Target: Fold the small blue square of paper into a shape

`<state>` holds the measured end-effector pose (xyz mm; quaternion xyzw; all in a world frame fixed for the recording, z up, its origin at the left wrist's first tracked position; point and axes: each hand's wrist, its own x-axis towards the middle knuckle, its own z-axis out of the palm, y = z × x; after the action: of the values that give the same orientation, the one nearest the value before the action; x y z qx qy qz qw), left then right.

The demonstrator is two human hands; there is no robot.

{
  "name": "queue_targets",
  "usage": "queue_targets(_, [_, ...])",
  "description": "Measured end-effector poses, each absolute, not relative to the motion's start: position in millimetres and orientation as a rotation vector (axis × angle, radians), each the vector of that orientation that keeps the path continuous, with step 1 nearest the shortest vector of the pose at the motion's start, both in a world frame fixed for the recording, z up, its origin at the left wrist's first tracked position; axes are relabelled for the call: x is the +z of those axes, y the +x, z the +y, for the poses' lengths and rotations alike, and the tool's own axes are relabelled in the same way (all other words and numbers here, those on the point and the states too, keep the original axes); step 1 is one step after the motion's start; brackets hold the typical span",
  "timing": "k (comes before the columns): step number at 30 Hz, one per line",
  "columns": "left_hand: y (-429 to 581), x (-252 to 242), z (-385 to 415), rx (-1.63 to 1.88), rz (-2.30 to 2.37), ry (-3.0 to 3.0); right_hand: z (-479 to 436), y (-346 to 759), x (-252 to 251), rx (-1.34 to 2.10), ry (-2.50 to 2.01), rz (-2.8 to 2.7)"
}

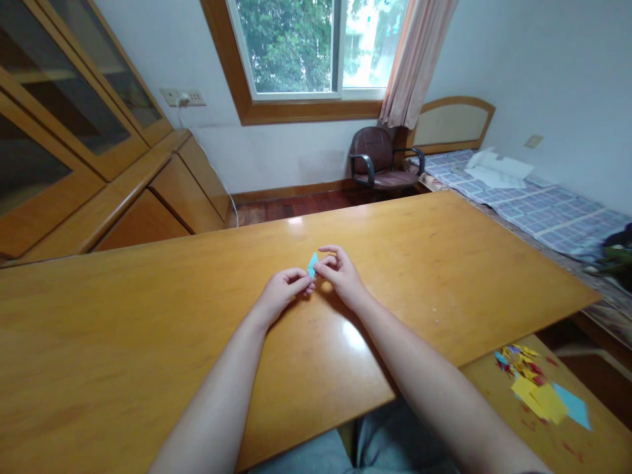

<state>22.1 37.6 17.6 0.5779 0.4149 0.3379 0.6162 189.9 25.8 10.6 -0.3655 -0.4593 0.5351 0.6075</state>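
A small light-blue piece of folded paper point(313, 264), roughly diamond-shaped, is held upright just above the wooden table point(148, 329). My left hand point(287, 293) pinches its lower end between thumb and fingers. From the other side, my right hand point(340, 271) grips the paper's right edge with thumb and bent fingers, its index finger raised above. The fingertips cover parts of the paper, so its inner folds are hard to make out.
On a lower surface at the right lie yellow paper sheets point(540, 399), a blue sheet point(573, 406) and a heap of small folded papers point(519, 362). Beyond the table stand a dark red armchair point(375, 158), a bed point(538, 210) and a wooden cabinet point(113, 178).
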Motion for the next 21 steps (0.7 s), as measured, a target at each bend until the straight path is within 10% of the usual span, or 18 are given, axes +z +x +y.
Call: queue_targets(21, [19.1,15.8,37.8,0.719,0.968,1.338,26.5,188.3,5.7,1.218,-0.827,-1.082])
